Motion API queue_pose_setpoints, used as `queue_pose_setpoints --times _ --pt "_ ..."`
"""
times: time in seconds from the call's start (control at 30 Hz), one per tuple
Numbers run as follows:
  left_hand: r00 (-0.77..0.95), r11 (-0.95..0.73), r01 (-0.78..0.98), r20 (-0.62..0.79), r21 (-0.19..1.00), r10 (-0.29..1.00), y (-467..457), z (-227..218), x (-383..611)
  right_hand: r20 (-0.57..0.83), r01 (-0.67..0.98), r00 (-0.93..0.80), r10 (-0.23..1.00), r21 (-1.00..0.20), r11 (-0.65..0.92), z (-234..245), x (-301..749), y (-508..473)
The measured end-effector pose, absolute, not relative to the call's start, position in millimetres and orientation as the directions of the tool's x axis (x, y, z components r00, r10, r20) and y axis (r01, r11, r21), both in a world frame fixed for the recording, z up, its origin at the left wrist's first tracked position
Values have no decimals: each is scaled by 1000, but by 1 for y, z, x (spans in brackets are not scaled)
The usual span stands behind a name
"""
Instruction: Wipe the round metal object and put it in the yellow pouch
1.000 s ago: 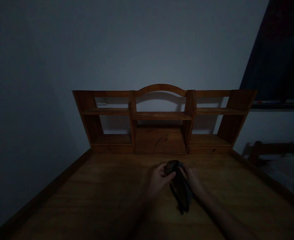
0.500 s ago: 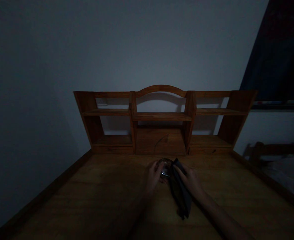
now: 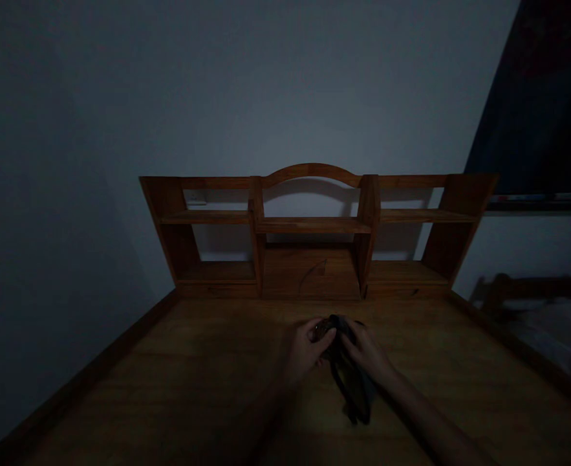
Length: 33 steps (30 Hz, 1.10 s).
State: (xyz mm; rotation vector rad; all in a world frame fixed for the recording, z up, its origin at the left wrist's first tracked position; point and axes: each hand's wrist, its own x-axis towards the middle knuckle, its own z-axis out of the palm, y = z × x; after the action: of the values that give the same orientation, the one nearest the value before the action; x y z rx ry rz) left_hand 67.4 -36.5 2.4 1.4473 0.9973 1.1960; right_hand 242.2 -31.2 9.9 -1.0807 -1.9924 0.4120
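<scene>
My left hand [image 3: 305, 348] is closed around a small, rounded, shiny object [image 3: 320, 330]; dim light and my fingers hide what kind it is. In my right hand [image 3: 367, 353] is the upper end of a dark, limp pouch-like piece of fabric [image 3: 353, 388], which hangs down toward me with a drawn-out tail at its lower end. The two hands are close together over the middle of the wooden desk [image 3: 207, 369]. The shiny object is up against the top of the fabric, and I cannot tell whether any of it is inside.
Along the desk's far edge stands a wooden shelf unit [image 3: 314, 225] with several compartments, against a pale wall [image 3: 285, 84]. A wall socket [image 3: 196, 199] shows through its left side. Raised wooden edging [image 3: 508, 349] borders the desk. At right is a dark board [image 3: 542, 110].
My hands have drawn closer together, and the shiny object has moved against the fabric's top, its bright face now mostly covered. The fabric's upper end is lower and more bunched.
</scene>
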Motion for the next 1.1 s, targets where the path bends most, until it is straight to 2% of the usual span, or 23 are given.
queue_pose_setpoints --times 0.2,0.37,0.47,0.77,1.1 --pt "184 -161 13 156 987 970 -37 3 68 482 611 -306 821 -562 558 9 247 -32" --pt "207 -156 37 145 987 967 -42 9 66 493 723 -331 805 -415 552 5 250 -30" --pt "189 -145 13 140 989 972 -43 14 67 526 732 -340 780 -373 571 4 251 -30" --pt "133 -135 51 128 989 983 -40 11 66 519 661 -352 779 -452 599 6 250 -32" --pt "134 -132 63 122 989 983 -38 9 66 520 682 -273 809 -489 544 0 246 -28"
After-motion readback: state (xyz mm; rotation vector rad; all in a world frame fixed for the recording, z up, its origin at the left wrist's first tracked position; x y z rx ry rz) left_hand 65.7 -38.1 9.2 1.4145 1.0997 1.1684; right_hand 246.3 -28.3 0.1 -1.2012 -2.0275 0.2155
